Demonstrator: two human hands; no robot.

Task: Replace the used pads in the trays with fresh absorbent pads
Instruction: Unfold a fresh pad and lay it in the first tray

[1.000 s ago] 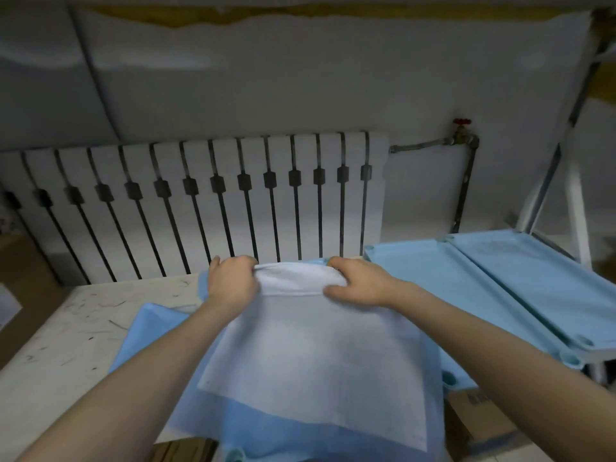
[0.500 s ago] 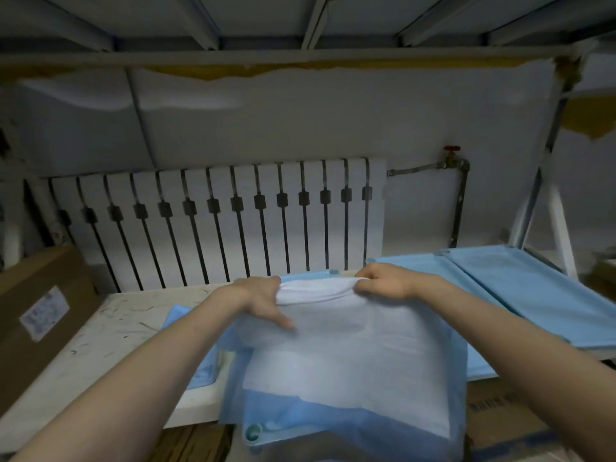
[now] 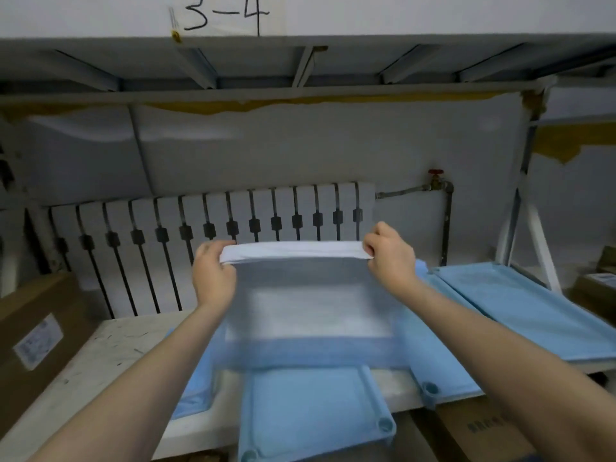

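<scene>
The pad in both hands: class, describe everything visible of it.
The pad is a thin, soft sheet, white in the middle with a blue border. The left hand and right hand pinch its top corners, stretching the white upper edge level. It hangs upright, blurred, its lower border above a blue tray.

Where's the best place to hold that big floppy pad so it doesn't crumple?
Take the absorbent pad by its top edge, one grip at each corner, coming in from the sides, as the left hand and right hand do. It looks thin and limp, so it probably hangs flat only with that edge stretched.
</scene>
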